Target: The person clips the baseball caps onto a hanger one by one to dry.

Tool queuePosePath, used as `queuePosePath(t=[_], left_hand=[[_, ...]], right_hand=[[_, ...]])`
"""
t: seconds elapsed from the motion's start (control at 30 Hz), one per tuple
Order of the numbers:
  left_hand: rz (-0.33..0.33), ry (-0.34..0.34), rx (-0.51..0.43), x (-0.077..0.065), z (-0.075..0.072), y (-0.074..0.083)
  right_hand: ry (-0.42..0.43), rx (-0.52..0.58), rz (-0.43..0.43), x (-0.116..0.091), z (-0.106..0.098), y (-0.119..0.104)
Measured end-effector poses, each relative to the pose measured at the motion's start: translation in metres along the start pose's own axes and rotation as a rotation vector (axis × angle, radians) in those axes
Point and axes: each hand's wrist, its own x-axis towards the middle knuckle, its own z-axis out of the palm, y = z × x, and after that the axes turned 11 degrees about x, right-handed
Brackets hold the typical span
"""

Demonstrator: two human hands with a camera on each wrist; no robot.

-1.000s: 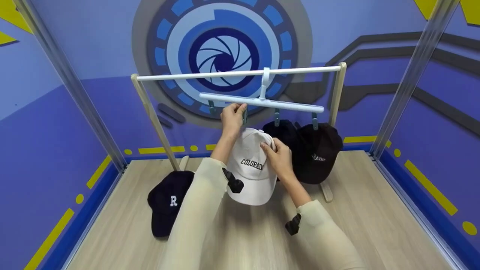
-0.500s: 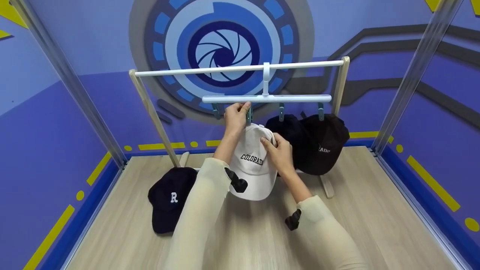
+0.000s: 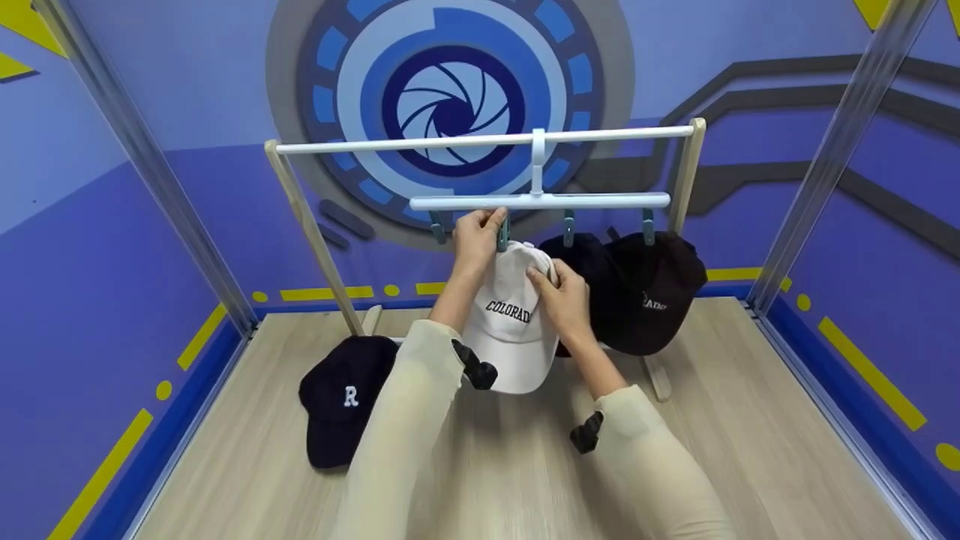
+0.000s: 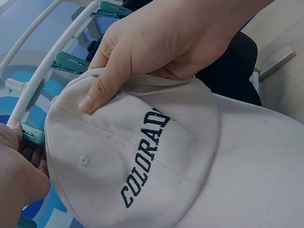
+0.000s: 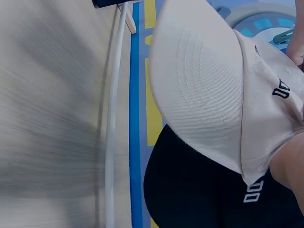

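A white baseball cap (image 3: 514, 349) lettered COLORADO hangs in front of me, brim down. My right hand (image 3: 566, 300) grips its right side, thumb on the front and fingers behind in the left wrist view. My left hand (image 3: 476, 244) pinches a green clip (image 4: 34, 134) on the white hanger (image 3: 615, 201). The clip's tip meets the cap's crown edge; I cannot tell whether it bites the fabric. Under two other clips hang a black cap (image 3: 577, 277) and a dark brown cap (image 3: 664, 322). In the right wrist view, the white brim (image 5: 199, 80) overlaps a dark cap (image 5: 190, 185).
The hanger hooks over the white rail (image 3: 375, 145) of a wooden-legged rack. A navy cap (image 3: 334, 420) with an R lies on the wooden table (image 3: 510, 487) at left. Another green clip (image 3: 437, 227) hangs left of my left hand. Blue panels enclose the table.
The hanger has gone from tilted, right end low, to level. Both hands and the white cap have risen slightly, bringing the cap's top closer to the clip.
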Motion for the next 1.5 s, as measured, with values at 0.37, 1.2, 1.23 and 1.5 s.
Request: queuePosePath(t=[0.37, 1.2, 1.23, 1.5], left_hand=[[0.004, -0.005, -0.018, -0.003, 0.002, 0.001], [0.116, -0.031, -0.039, -0.013, 0.008, -0.007], [0.121, -0.030, -0.038, -0.013, 0.009, -0.007], [0.181, -0.029, 0.026, -0.015, 0.008, -0.008]], right_hand=[[0.032, 0.010, 0.001, 0.008, 0.005, -0.009], [-0.008, 0.047, 0.072, 0.005, -0.004, -0.008], [-0.012, 0.049, 0.079, 0.004, -0.004, -0.008], [-0.035, 0.054, 0.078, -0.006, -0.010, -0.006]])
